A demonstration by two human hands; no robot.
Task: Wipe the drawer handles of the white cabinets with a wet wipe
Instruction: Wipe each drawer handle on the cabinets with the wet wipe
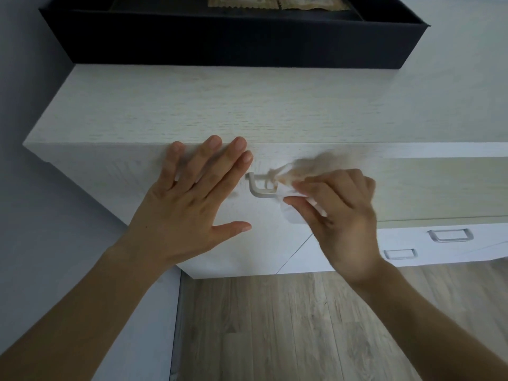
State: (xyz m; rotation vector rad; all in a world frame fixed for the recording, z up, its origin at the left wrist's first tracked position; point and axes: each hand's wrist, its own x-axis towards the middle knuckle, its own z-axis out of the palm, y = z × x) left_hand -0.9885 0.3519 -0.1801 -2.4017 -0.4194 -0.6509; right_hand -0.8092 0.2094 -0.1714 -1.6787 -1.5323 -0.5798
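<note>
Now the right hand (343,215), grip pinching the wet wipe (292,215), meets the drawer handle (257,190); left hand (189,204) flat, grip wide, on the white cabinet (110,171).

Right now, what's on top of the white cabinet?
A black box sits at the back of the cabinet top. Inside it, tan packets show partly; the rest is cut off by the frame. The box covers the surface beneath it.

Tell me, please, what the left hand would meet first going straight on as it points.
Likely nothing: the left hand reaches the top edge of the cabinet; the black box seems farther back.
</note>
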